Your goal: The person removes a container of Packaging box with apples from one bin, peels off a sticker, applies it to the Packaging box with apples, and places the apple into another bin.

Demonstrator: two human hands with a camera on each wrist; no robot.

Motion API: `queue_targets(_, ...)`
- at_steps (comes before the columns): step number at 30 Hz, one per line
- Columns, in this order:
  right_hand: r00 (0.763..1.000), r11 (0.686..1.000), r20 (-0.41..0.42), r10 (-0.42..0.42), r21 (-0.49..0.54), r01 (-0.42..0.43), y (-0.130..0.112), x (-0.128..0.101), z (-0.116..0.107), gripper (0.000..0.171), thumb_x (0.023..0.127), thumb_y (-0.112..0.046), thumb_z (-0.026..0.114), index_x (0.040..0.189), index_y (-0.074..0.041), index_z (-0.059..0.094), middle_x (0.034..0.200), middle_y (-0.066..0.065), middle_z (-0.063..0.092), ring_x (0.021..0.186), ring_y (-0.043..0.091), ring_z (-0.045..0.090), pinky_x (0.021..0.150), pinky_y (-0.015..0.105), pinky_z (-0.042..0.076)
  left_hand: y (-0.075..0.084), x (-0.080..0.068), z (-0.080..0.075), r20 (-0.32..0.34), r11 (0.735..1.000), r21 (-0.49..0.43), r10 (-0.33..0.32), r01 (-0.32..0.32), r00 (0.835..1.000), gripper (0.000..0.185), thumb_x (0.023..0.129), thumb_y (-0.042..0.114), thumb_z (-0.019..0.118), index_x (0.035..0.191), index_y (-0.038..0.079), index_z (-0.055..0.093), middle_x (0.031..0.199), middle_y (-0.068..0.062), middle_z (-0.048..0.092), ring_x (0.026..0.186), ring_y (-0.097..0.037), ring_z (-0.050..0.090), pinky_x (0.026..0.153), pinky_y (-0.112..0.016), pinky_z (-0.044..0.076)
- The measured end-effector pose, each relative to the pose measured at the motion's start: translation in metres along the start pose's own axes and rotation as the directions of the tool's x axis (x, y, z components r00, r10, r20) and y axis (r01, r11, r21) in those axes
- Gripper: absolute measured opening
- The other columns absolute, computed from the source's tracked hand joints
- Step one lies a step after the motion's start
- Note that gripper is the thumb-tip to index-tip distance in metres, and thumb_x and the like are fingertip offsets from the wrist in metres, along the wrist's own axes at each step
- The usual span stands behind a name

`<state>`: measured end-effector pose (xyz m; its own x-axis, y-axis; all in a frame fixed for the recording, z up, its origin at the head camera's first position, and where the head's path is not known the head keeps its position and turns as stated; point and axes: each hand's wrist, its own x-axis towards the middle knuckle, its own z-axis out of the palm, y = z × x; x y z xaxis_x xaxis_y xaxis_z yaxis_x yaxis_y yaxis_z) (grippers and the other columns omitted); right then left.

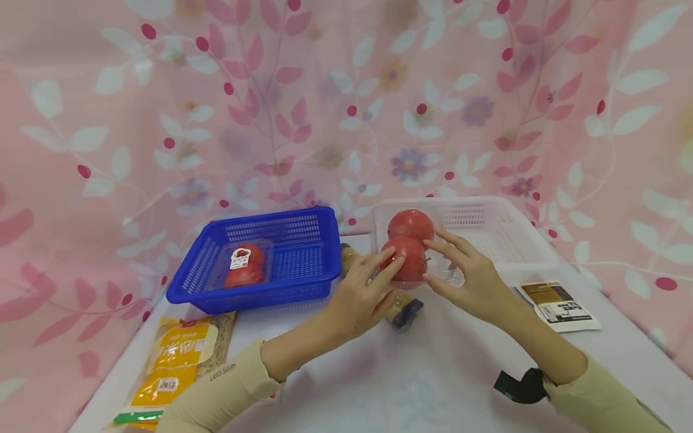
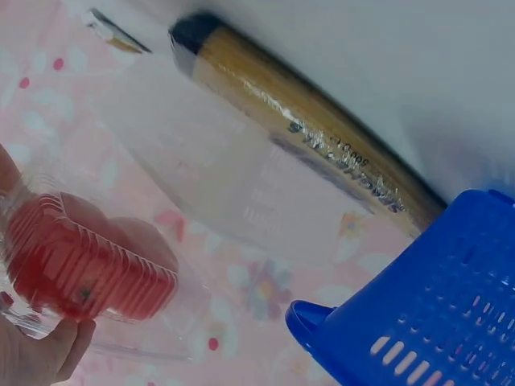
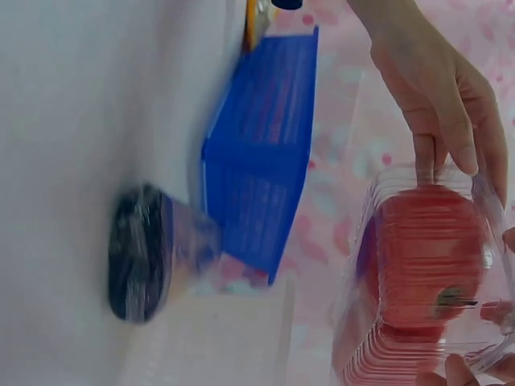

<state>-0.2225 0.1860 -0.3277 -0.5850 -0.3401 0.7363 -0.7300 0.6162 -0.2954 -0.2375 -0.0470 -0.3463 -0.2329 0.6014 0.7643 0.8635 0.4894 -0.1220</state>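
Note:
A clear plastic clamshell of red tomatoes (image 1: 409,246) is held up between both hands, just in front of the white basket (image 1: 503,240). My left hand (image 1: 391,276) grips its left side, fingers on the shell and thumb lower down. From the right, my right hand (image 1: 430,260) pinches it with fingers on top and thumb beneath. The left wrist view shows the ribbed shell (image 2: 80,265) with a fingertip (image 2: 40,354) under it. In the right wrist view the pack (image 3: 422,265) has the left hand's fingers (image 3: 434,88) on its top edge.
A blue basket (image 1: 303,252) at centre left holds another tomato pack (image 1: 243,264). A long wrapped package with a dark cap (image 1: 403,310) lies on the white table under the hands. A yellow packet (image 1: 178,355) lies front left, a dark sachet (image 1: 560,307) to the right.

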Motion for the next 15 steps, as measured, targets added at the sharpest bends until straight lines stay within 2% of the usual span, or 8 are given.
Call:
queue_targets(3,0.999,0.999,0.016,-0.031,0.009,0.031,-0.014,-0.007,0.004,0.058,0.068,-0.011,0.078,0.123,-0.009,0.056,0.132,0.015,0.046,0.108,0.028,0.053,0.073,0.042,0.053,0.01,-0.015,-0.011,0.004,1.0,0.016,0.008,-0.008,1.0,0.052,0.084,0.017,0.064,0.132,0.004,0.047,0.133,-0.016,0.045,0.11,-0.031,0.05,0.09,-0.036,0.046)
queue_targets(8,0.997,0.999,0.056,-0.051,0.018,0.05,-0.034,-0.022,0.012,0.056,0.073,-0.02,0.075,0.125,-0.012,0.055,0.133,0.014,0.045,0.112,0.028,0.051,0.078,0.044,0.051,0.026,-0.038,-0.031,0.06,0.999,0.035,0.02,-0.022,0.998,0.046,0.088,0.015,0.056,0.131,0.004,0.046,0.134,-0.017,0.043,0.108,-0.035,0.051,0.088,-0.041,0.047)
queue_targets(12,0.993,0.999,0.11,-0.037,0.023,0.035,-0.047,-0.034,0.016,0.055,0.078,-0.034,0.071,0.127,-0.014,0.054,0.134,0.014,0.044,0.115,0.029,0.049,0.082,0.045,0.049,0.037,-0.053,-0.042,0.083,0.998,0.044,0.042,-0.046,0.996,0.036,0.096,0.017,0.043,0.13,0.004,0.047,0.132,-0.018,0.043,0.108,-0.034,0.051,0.086,-0.038,0.048)
queue_targets(15,0.991,0.999,0.129,-0.045,0.021,0.042,-0.056,-0.044,0.022,0.055,0.08,-0.036,0.069,0.127,-0.013,0.053,0.134,0.013,0.043,0.116,0.027,0.047,0.084,0.046,0.048,0.043,-0.067,-0.049,0.099,0.998,0.031,0.052,-0.055,0.994,0.036,0.101,0.02,0.032,0.129,0.004,0.048,0.13,-0.018,0.043,0.111,-0.032,0.049,0.085,-0.035,0.048)
